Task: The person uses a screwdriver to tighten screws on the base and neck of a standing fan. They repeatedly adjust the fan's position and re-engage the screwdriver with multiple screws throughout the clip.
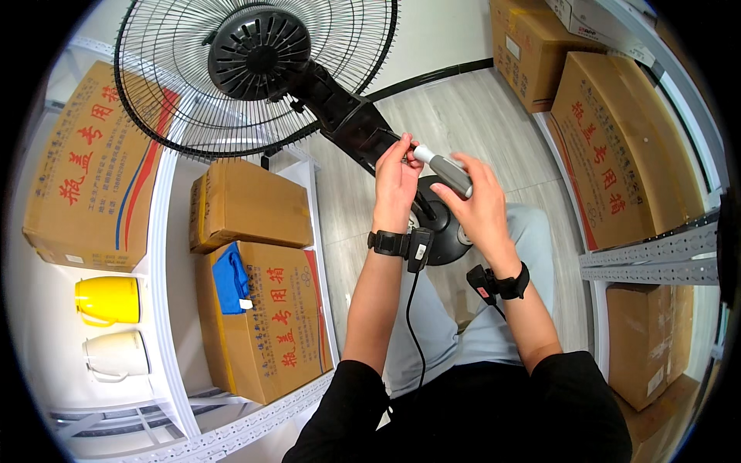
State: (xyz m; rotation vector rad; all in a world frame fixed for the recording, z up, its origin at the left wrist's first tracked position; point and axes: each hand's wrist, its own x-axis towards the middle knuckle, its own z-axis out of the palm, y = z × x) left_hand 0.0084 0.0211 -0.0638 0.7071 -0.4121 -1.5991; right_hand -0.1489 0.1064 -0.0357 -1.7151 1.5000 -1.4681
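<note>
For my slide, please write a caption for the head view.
Left hand at the neck of a black pedestal fan, right hand holding a grey-and-white tool.

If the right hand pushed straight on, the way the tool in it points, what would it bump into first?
Probably the left hand, whose fingers are near the white end of the grey-and-white tool; the fan's black neck lies beyond in the picture, though depth is unclear.
</note>
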